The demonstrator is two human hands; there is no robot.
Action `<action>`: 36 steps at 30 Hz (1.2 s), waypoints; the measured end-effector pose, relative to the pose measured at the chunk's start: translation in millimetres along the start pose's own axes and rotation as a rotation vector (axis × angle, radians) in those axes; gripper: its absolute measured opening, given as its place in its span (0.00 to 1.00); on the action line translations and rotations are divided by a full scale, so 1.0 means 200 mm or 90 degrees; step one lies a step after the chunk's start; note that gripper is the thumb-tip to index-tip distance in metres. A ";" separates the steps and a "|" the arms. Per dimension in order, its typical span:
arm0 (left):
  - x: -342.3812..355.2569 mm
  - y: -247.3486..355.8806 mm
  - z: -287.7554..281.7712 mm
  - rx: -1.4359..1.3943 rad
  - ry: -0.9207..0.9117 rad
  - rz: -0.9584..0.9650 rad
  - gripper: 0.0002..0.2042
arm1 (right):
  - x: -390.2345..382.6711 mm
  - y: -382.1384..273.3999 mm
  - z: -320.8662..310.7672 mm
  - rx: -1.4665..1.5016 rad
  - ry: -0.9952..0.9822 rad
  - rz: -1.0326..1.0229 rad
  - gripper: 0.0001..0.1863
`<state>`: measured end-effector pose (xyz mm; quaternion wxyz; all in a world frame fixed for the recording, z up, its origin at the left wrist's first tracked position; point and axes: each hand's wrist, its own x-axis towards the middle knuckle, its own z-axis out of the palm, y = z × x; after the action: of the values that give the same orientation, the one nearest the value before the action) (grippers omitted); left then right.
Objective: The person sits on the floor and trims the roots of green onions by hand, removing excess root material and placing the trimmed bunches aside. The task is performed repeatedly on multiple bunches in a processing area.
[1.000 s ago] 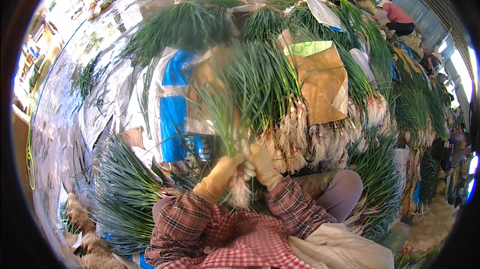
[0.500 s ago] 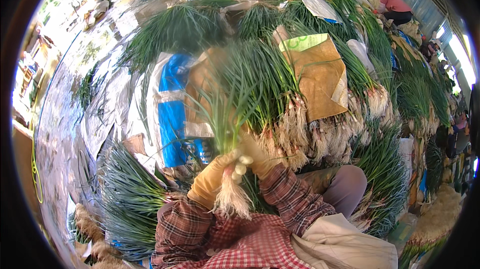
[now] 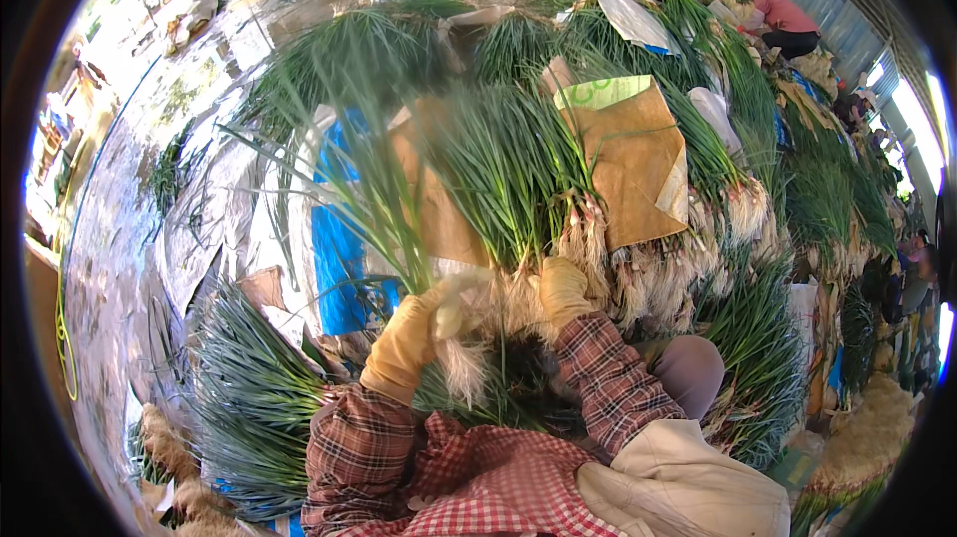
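Note:
A bunch of green onions (image 3: 462, 369) is gripped in my left hand (image 3: 411, 333), which wears a yellowish glove. Its long leaves fan upward and to the left, blurred, while the pale roots hang below my fingers. In a matching glove, my right hand (image 3: 562, 293) is at the root ends of the green onions piled in front of me (image 3: 513, 178). It touches or nearly touches their white stems and stringy roots. How its fingers are closed does not show clearly.
A brown paper sheet (image 3: 633, 163) lies over the pile. Another heap of green onions (image 3: 254, 387) is at my lower left, and one more (image 3: 763, 367) at my right. Blue-and-white sacking (image 3: 339, 258) lies left of the pile. Two people work at the far right.
My hands, together around the bunch before, are now apart. The right has moved right to the pile; the left keeps the bunch, whose leaves now lean left.

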<state>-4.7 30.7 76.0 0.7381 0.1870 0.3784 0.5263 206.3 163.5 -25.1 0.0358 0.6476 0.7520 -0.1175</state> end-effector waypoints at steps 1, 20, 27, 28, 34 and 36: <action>0.02 -0.02 -0.02 0.058 0.037 -0.015 0.19 | -0.03 0.01 -0.02 0.051 0.055 -0.051 0.15; 0.13 -0.25 -0.10 0.155 0.098 -0.078 0.21 | -0.22 -0.06 -0.01 0.127 -0.023 -0.189 0.21; 0.04 -0.19 0.05 0.302 0.094 -0.164 0.21 | -0.61 -0.04 -0.03 0.455 -0.051 -0.512 0.23; 0.03 -0.19 0.06 0.299 0.121 -0.182 0.20 | -0.58 -0.02 -0.04 0.575 -0.234 -0.342 0.25; 0.08 -0.28 0.03 0.035 0.075 -0.191 0.12 | -0.36 -0.10 -0.04 0.931 -0.229 -0.311 0.29; 0.11 -0.31 0.00 0.097 0.147 -0.184 0.12 | -0.35 -0.19 -0.03 0.827 -0.147 -0.183 0.28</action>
<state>38.1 26.5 25.8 0.7417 0.1241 0.5220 0.4026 181.1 91.2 -0.6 -0.2966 0.4143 0.5990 -0.6176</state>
